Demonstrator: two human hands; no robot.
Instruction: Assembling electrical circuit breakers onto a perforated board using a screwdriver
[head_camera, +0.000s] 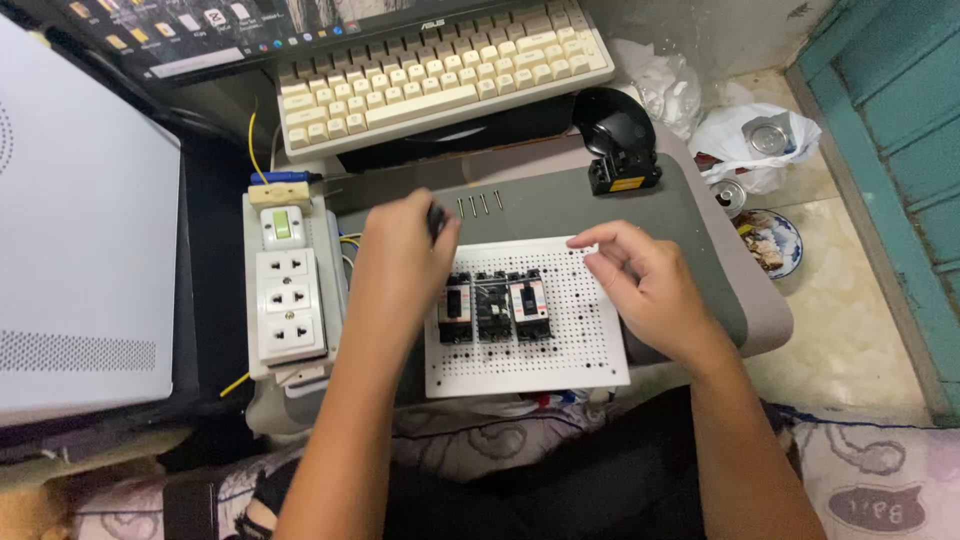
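Note:
A white perforated board lies on a grey mat and carries three black circuit breakers in a row. My left hand hovers over the board's upper left corner, fingers curled around a small dark object, likely a tool handle. My right hand rests at the board's upper right edge, thumb and forefinger pinched on the rim. Several screws lie in a row on the mat just above the board.
A white socket box with a switch stands left of the board. A cream keyboard and a black mouse lie behind. A small black and yellow part sits on the mat. A white computer case is at left; plastic bags and a dish lie on the floor at right.

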